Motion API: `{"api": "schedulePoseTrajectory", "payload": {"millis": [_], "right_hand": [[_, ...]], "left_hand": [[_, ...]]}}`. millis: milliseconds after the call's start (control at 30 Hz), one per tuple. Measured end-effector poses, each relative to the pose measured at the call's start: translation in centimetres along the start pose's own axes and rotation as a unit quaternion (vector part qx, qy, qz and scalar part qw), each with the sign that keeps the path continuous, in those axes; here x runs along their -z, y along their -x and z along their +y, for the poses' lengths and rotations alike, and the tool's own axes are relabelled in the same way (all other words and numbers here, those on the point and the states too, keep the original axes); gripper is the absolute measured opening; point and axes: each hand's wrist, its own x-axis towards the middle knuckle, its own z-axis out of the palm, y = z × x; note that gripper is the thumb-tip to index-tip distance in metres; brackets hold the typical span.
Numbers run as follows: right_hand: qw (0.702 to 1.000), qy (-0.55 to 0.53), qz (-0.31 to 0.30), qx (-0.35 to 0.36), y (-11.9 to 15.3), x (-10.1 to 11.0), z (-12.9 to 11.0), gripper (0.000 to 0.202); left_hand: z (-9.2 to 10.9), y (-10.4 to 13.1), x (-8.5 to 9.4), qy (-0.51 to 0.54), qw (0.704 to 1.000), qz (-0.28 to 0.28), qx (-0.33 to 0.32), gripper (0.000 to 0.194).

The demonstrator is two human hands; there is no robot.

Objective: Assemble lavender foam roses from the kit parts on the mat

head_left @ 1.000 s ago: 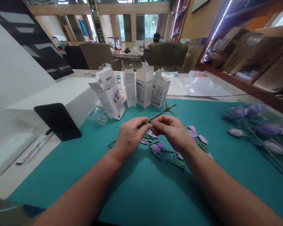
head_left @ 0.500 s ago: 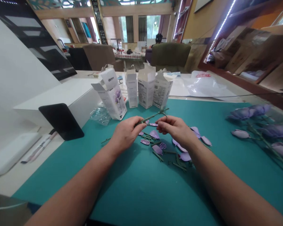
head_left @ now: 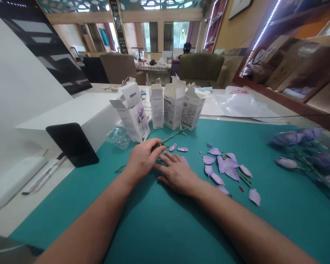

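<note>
My left hand (head_left: 143, 159) is closed round a green artificial flower stem (head_left: 172, 136), whose branched tip points up and right while its thin tail shows at lower left. Beside it my right hand (head_left: 176, 174) lies low over the mat, fingers stretched toward the left hand and hiding some of the loose pieces. Just past the fingertips are small pink-purple pieces (head_left: 182, 149). Right of my right hand spreads a group of loose purple petals (head_left: 228, 167), with short green stem pieces (head_left: 245, 178) and a small red piece (head_left: 241, 189) among them.
Several opened white cartons (head_left: 172, 106) stand at the back of the green mat (head_left: 165, 227), with crumpled clear plastic (head_left: 119, 138) beside them. A black tablet-like panel (head_left: 73, 144) leans at left. Assembled purple flowers (head_left: 287, 138) lie at far right.
My right hand has left the stem's tip and dropped down and left onto the mat, over the loose pieces. The left hand still holds the stem. The view has shifted slightly.
</note>
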Motion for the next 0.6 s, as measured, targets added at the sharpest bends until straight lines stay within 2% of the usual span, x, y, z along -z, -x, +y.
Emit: {"api": "schedulePoseTrajectory", "payload": {"millis": [100, 200, 433, 533, 600], "right_hand": [[0.999, 0.000, -0.041, 0.008, -1.4, -0.1, -0.5, 0.044], [0.999, -0.001, -0.052, 0.004, -1.3, 0.1, -0.1, 0.048], [0.996, 0.024, -0.048, -0.067, 2.9, 1.6, 1.1, 0.052], [0.996, 0.009, -0.023, -0.088, 4.3, 3.0, 3.3, 0.047], [0.991, -0.001, 0.025, -0.132, 5.5, 4.1, 6.0, 0.045]], "left_hand": [[-0.3, -0.1, 0.0, 0.010, 1.000, 0.002, 0.003, 0.021], [-0.6, -0.2, 0.1, 0.005, 1.000, 0.000, 0.005, 0.023], [-0.2, -0.3, 0.5, -0.002, 1.000, -0.012, 0.007, 0.026], [0.2, -0.2, 0.6, -0.007, 1.000, -0.025, 0.003, 0.028], [0.2, -0.2, 0.6, -0.012, 0.999, -0.036, -0.001, 0.029]]}}
